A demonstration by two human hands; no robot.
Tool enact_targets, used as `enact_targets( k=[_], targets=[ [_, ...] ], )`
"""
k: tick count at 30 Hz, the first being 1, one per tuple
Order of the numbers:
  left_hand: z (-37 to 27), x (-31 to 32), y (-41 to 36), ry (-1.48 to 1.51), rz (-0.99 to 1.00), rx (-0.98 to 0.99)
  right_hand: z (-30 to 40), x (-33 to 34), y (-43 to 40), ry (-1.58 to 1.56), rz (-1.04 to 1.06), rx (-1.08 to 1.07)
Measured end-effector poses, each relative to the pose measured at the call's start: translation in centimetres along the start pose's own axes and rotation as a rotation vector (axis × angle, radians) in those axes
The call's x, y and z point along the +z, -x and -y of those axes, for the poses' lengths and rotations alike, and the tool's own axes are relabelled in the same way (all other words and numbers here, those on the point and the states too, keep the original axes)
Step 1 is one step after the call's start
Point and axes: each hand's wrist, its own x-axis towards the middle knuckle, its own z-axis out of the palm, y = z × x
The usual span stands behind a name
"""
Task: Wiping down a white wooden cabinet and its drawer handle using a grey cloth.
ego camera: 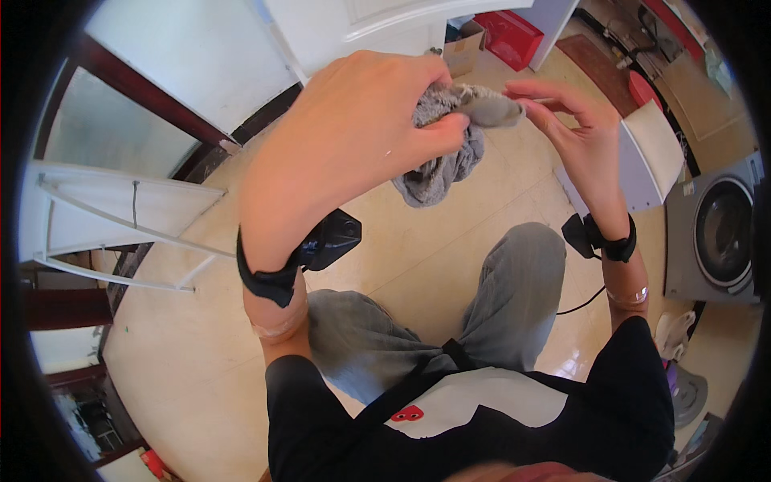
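A bunched grey cloth of fuzzy fabric is gripped by my left hand, between thumb and fingers, raised in front of me. From its right side a smoother, flattened grey part sticks out. My right hand is at the tip of that part, with thumb and forefinger meeting its edge; whether they pinch it cannot be made out for certain. The cloth's lower folds hang loose above the tiled floor. Each wrist wears a black strap with a black device.
A white door stands ahead, beside a cardboard box and a red container. A white metal frame is at the left. A grey front-loading washing machine and a white cabinet with a cream top are at the right.
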Motion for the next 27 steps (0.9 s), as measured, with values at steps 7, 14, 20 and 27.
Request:
enact_targets(
  k=[7, 14, 20, 27],
  targets=[
    [1.4, 6.5, -3.0, 0.607, -0.254, 0.145, -3.6, -0.3, 2.2, 0.175, -0.125, -0.072],
    [0.0, 8.1, -2.9, 0.509, -0.095, -0.119, -4.6, -0.7, 3.1, 0.295, -0.102, -0.149],
    [-1.6, 8.5, -3.2, -0.012, -0.155, 0.152, -4.6, -0.6, 3.1, 0.290, -0.023, -0.100],
    [-1.1, 9.5, -3.4, 0.252, -0.153, 0.158, -4.2, -0.2, 2.9, 0.302, 0.017, -0.082]
  ],
)
